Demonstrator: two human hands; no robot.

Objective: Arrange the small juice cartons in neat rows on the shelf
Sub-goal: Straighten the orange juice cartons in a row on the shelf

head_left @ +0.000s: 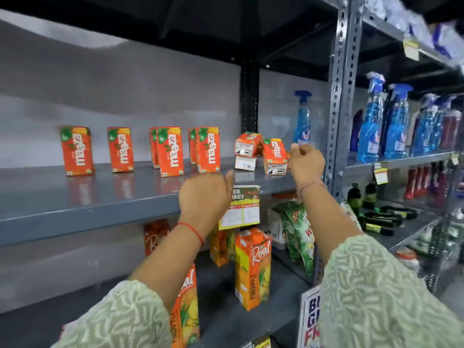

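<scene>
Small orange juice cartons stand on the grey shelf (75, 197): one at the far left (77, 150), one beside it (121, 149), then two pairs, each one behind the other (170, 151) (208, 149). At the right end lie tumbled cartons, one on its side on top of another (247, 144). A tilted carton (275, 156) is at the fingers of my right hand (306, 163), which are curled beside it; a grip cannot be told. My left hand (204, 194) hovers in front of the shelf edge, fingers loosely apart, holding nothing.
A blue spray bottle (302, 119) stands at the shelf's right end by the perforated upright (340, 96). A price tag (241, 207) hangs from the shelf edge. Tall juice cartons (252, 267) stand on the shelf below. More spray bottles (384, 121) fill the neighbouring rack.
</scene>
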